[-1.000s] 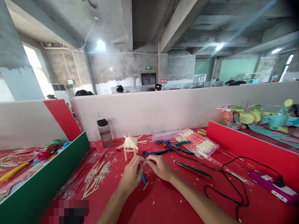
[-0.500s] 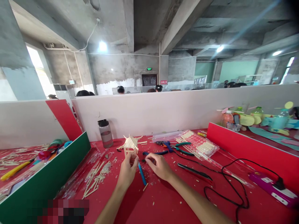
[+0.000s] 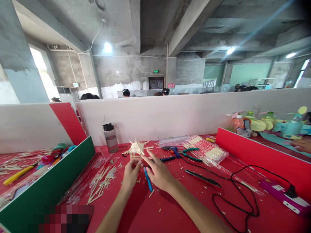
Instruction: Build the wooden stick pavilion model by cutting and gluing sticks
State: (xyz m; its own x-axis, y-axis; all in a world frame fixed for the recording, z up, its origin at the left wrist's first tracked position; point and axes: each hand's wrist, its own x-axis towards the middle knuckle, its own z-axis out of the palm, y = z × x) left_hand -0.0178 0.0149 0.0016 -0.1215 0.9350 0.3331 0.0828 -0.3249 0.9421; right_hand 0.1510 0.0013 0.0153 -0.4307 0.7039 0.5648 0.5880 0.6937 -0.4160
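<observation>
Standing on the red table (image 3: 145,216), the small stick-built pavilion model (image 3: 136,148) sits just beyond the left hand (image 3: 130,174), with the water bottle (image 3: 111,140) to its left. It looks light and stiff, yet fragile: the thin roof sticks and jutting eave tips would probably snap or come unglued under a squeeze. The legs, low down, seem the safer place for a gentle pinch. The left hand's thumb and fingertips are drawn together at the legs; whether they grip a leg or a small piece is unclear. The right hand (image 3: 159,173) is open, its fingers reaching to the right eave, contact uncertain.

Compared with the earlier frame, the right hand is nearer the roof and its fingers, curled then, are now extended. The left hand is little changed. A co-worker's hand (image 3: 302,144) now shows at the right edge.
</observation>
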